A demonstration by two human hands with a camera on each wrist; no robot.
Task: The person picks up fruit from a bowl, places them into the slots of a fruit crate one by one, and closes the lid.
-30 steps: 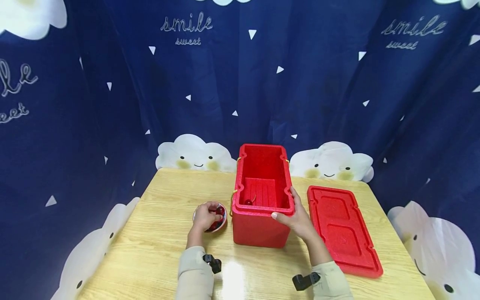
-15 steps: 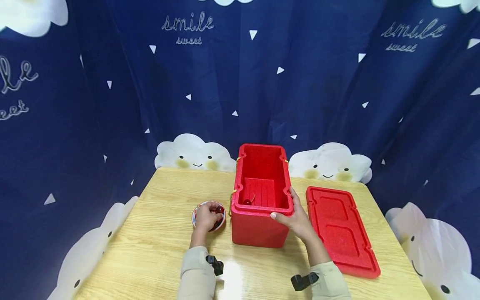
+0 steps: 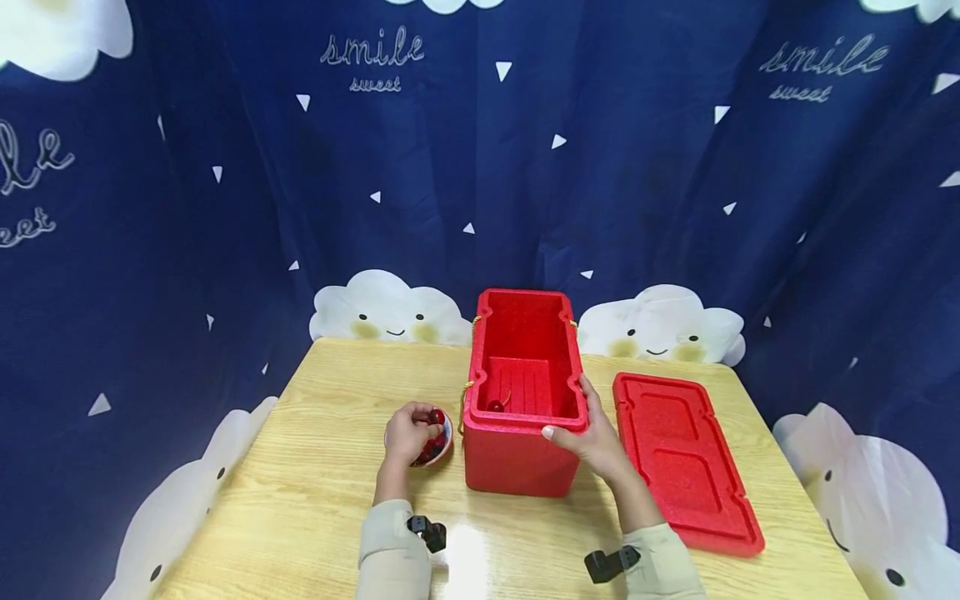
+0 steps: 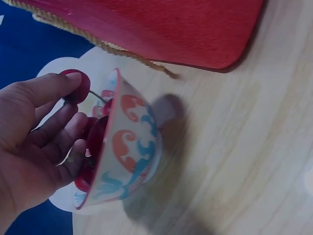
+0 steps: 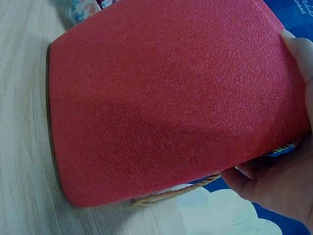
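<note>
Plainly, the dark blue curtain (image 3: 480, 150) is the biggest thing, hanging behind the red box (image 3: 517, 458), and next comes the pale wooden counter (image 3: 337, 400) beneath it. The box stands upright and uncovered, its long side running away from the person, so its opening seems easy to reach with either hand. The lid (image 3: 686, 462) lies flat to the right of the box, apart from it, a spot that leaves the opening free. The right hand (image 3: 596, 433) grips the box's near right corner, thumb at the front rim and fingers along the right wall, apparently to steady it. Just left of the box sits the patterned bowl (image 4: 129, 142), close enough, I'd judge, for a short reach. Over it, also left of the box, the left hand (image 3: 406, 435) pinches one cherry (image 4: 82, 90) between thumb and fingers, a narrow hold that likely suits something small and smooth. That cherry is round, dark red and glossy; more cherries (image 4: 97, 137) fill the bowl, and a stemmed cherry (image 3: 495, 406) rests inside the box, near its front left corner.
</note>
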